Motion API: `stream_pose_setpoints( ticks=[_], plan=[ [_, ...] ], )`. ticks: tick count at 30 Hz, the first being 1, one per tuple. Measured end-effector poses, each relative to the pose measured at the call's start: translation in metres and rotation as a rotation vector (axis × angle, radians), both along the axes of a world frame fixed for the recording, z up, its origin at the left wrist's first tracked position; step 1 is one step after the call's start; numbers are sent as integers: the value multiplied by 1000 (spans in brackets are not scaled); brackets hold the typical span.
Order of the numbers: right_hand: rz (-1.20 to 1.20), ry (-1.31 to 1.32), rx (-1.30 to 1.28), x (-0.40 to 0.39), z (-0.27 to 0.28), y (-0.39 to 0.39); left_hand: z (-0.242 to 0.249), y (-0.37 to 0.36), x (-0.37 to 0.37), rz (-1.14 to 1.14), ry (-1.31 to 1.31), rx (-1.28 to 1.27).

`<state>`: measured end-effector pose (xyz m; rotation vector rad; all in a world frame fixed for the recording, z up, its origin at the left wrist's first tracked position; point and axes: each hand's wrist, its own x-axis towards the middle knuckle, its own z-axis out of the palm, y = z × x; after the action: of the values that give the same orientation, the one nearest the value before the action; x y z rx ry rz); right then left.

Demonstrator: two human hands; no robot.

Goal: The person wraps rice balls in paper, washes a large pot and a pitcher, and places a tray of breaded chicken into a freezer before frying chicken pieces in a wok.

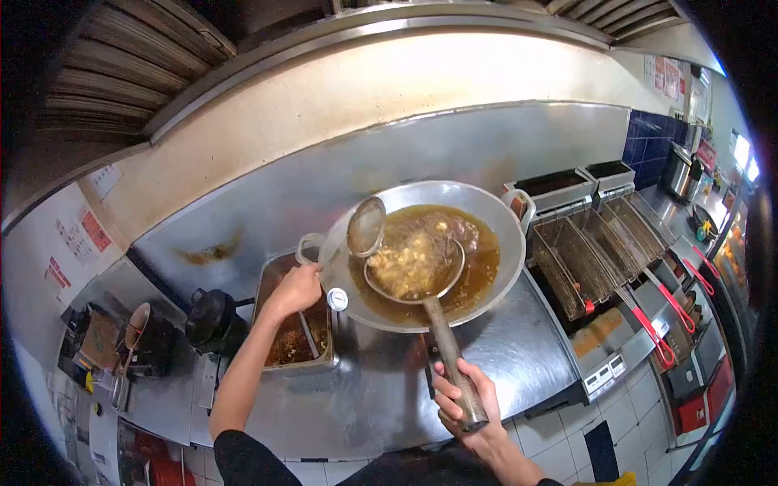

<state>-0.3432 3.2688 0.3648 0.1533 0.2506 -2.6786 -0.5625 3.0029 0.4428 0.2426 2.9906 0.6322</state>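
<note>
A wide metal wok [509, 251] of brown oil stands before me. My right hand [466, 397] is wrapped around the thick handle of a large skimmer [445, 344], whose round basket rests in the oil with pale golden pieces [405, 263] in it. Closed on a thin handle, my left hand [296, 290] holds a small mesh strainer [369, 225] above the wok's left side, tilted toward the skimmer. A dial thermometer [337, 300] sits at the wok's left edge, beside my left hand.
Left of the wok is a metal tray [301, 364] of browned bits with a metal utensil [309, 334] in it. A black appliance [215, 320] stands farther left. Fryer baskets [579, 251] with red handles hang at the right. The steel counter [373, 405] lies in front.
</note>
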Motion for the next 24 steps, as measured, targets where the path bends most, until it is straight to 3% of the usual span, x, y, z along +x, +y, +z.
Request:
stream_pose_setpoints(
  ticks=[2,6,14,17,19,22,23,24],
  plan=[
    [-2,8,-35,-4,2,0,-19,-10,-11,-190,292,-186],
    [-68,-3,22,-9,-13,-9,-22,-1,-13,-118,107,-177],
    [-106,55,1,-18,-14,0,-34,-8,-39,-140,164,-94],
    [-101,20,-183,-4,2,11,-48,-8,-62,-57,200,-120],
    [-107,3,-272,-5,3,18,-32,9,-62,39,-14,-162],
    [-137,-21,-394,-9,8,26,-68,7,-106,-148,196,-186],
    [-141,-27,-430,-10,9,29,-65,13,-110,-150,197,-186],
    [-144,-34,-465,-12,10,31,-60,23,-114,-139,9,-43]
  ],
)
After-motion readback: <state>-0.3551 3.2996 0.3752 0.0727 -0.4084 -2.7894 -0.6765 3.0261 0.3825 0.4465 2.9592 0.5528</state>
